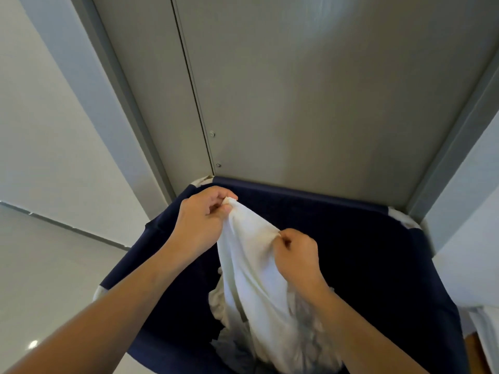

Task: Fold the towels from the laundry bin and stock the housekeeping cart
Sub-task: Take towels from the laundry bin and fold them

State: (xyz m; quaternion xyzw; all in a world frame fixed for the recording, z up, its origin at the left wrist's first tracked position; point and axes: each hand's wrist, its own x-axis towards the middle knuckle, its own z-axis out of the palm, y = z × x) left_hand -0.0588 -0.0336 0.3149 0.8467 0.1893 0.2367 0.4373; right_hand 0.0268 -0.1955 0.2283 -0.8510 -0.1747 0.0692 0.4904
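A white towel (252,268) hangs stretched above the dark navy fabric laundry bin (364,238), its lower part trailing down into the bin. My left hand (201,214) pinches the towel's top corner near the bin's far left rim. My right hand (295,253) grips the towel's edge a little lower and to the right. More crumpled white laundry (307,346) lies at the bottom of the bin, partly hidden by the held towel and my right forearm.
Grey metal doors (310,90) stand directly behind the bin, with a grey frame (459,147) on the right. A pale tiled floor (40,279) spreads to the left. A white cloth and a brown surface (483,338) peek in at the lower right edge.
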